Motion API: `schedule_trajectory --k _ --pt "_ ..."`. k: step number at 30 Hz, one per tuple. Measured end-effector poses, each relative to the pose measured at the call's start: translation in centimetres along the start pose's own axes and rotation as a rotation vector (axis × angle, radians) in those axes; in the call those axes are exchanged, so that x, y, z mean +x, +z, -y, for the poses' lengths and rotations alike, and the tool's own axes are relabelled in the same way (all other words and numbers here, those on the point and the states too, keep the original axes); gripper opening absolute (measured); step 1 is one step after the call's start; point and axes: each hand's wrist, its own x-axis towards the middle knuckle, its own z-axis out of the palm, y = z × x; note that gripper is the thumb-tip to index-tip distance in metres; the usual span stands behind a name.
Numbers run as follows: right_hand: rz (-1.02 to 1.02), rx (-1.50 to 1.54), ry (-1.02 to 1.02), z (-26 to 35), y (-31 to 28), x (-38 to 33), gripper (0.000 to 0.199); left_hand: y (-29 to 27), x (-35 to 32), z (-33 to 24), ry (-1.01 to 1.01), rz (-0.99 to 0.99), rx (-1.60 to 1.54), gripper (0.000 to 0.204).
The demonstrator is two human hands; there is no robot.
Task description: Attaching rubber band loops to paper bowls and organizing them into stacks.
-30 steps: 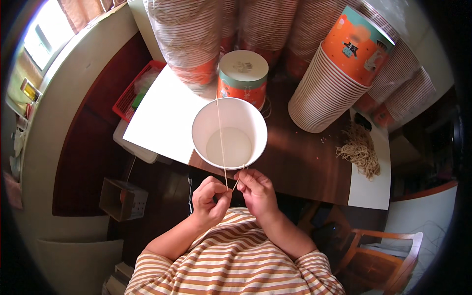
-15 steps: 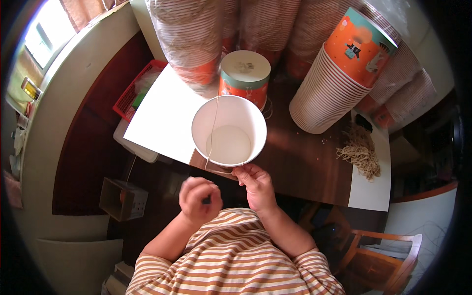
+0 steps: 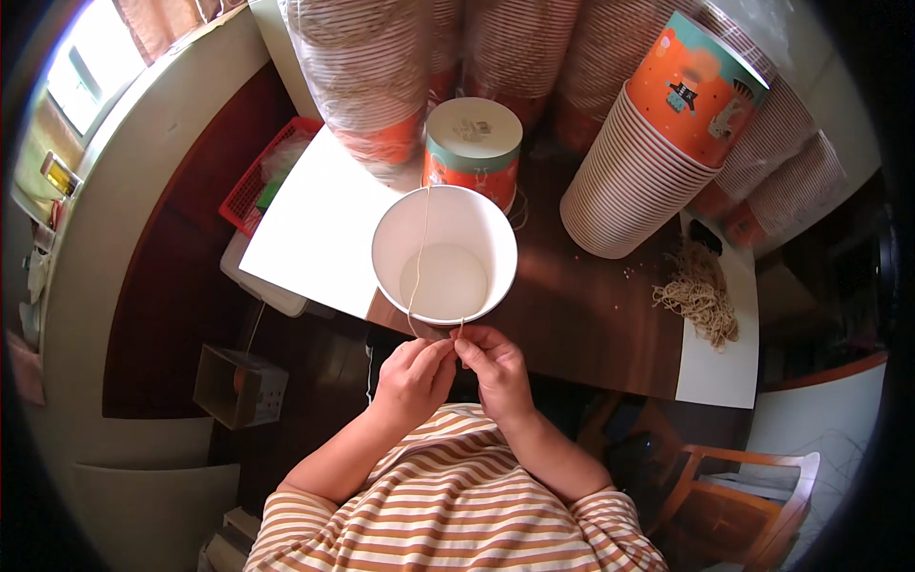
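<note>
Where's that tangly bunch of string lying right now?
In the head view, the bunch of string lies at the right end of the table, mostly on the white strip, right of the tall stack of paper buckets.

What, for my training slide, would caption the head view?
Left hand and right hand meet at a beige string that crosses an open tub, white inside.

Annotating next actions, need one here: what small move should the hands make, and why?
I'd probably ease the beige cord taut toward the body: it curves slackly across the mouth of the white-lined paper bucket, while the left hand and right hand meet at the fingertips by its near rim.
</note>
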Motion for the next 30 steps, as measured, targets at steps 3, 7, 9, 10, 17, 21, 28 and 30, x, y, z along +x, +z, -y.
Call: schedule_trajectory --k 3,7,9,10,17,21,28,30 --pt "-0.021 0.032 -0.009 0.0 0.3 -0.2 0.013 0.3 -0.1 0.0 0.037 -0.025 -0.006 0.022" --pt "-0.044 0.063 -0.06 -0.5 0.3 -0.2 0.01 0.2 -0.1 -0.2 0.067 -0.02 0.019 0.021" --pt "-0.057 0.046 -0.066 -0.8 0.3 -0.2 0.009 0.1 0.0 -0.3 0.08 -0.016 0.028 0.021" --pt "-0.068 0.029 -0.07 -0.9 0.4 -0.2 0.009 0.1 -0.1 -0.2 0.089 -0.012 0.032 0.021" --pt "-0.155 0.053 -0.107 -0.7 1.5 0.7 0.01 0.1 -0.2 0.2 0.126 -0.011 0.029 0.021" --pt "-0.168 0.063 -0.071 -0.2 2.1 0.9 0.012 0.0 0.1 0.2 0.147 -0.033 0.031 0.02" --pt "-0.18 0.044 -0.039 0.3 2.5 1.3 0.012 0.0 0.2 0.2 0.171 -0.039 0.01 0.02" --pt "-0.176 0.041 -0.041 0.2 2.5 1.3 0.012 -0.1 0.3 0.1 0.171 -0.041 0.011 0.02"
